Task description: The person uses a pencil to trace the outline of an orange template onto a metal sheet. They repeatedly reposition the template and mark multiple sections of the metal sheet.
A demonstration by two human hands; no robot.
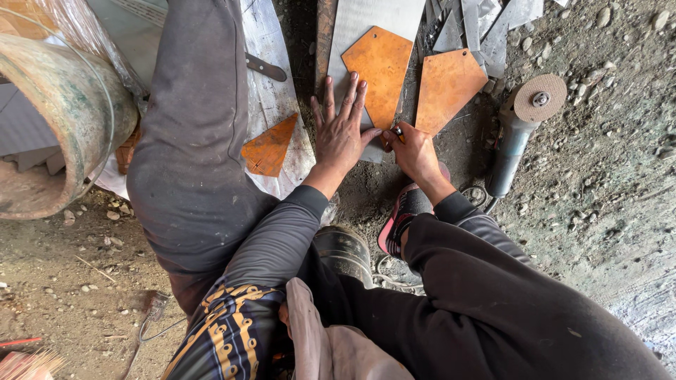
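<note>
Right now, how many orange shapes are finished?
Two orange metal pieces lie loose: a triangle and a kite shape. The left hand presses a third piece flat on a grey sheet; the right hand holds a marker at its edge. More grey sheet lies bare.

Bare dirt floor (605,183) strewn with grey pebbles and grit; daylight falls soft and even; a big rusty, green-stained metal drum (56,119) lies off to one side.

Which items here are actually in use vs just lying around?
In use:
left hand, pressing flat on the grey sheet
kite-shaped rusty template
right hand, pinching a small marker

Lying about:
second rusty plate
rusty triangle
angle grinder
metal offcuts
large pipe
</note>
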